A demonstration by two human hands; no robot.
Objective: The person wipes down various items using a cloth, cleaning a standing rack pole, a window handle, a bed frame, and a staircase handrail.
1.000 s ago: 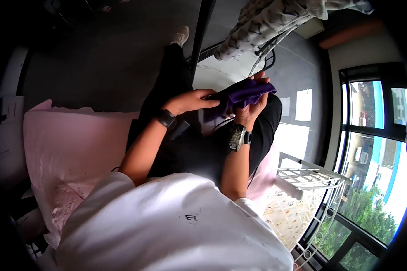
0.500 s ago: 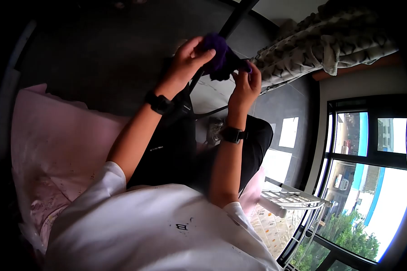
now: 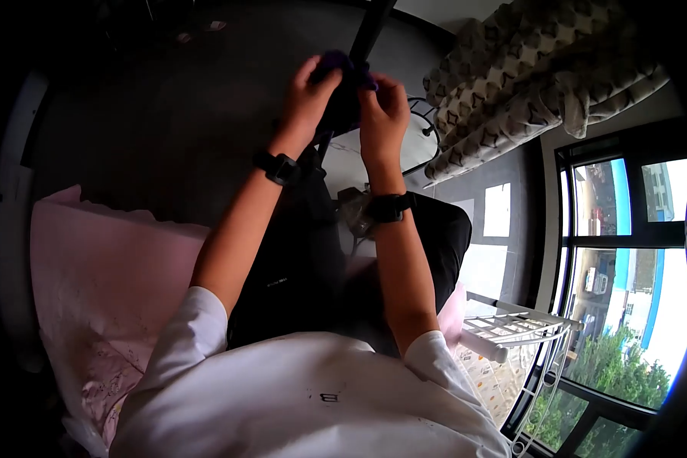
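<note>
A soft, dark purple and black cloth item [image 3: 333, 61] is held up in front of me between both hands; its exact kind is hard to make out. My left hand [image 3: 309, 99] is closed around its purple upper part, thumb on top. Fingers of my right hand [image 3: 385, 114] pinch a purple edge on the other side. Dark material hangs between the hands and merges with the black background. Each wrist has a black band, the left one a watch [image 3: 282, 169].
I sit on a pink-covered bed [image 3: 114, 259], in black trousers. A small white-topped table [image 3: 412, 149] stands beyond my hands, near a dark post [image 3: 372, 30]. Patterned curtains [image 3: 511, 99], a white metal rail [image 3: 519, 324] and a window [image 3: 626, 298] are on the right.
My right hand has moved left and slightly up, closer to my left hand. The purple cloth item is bunched narrower between them. The view has shifted slightly.
</note>
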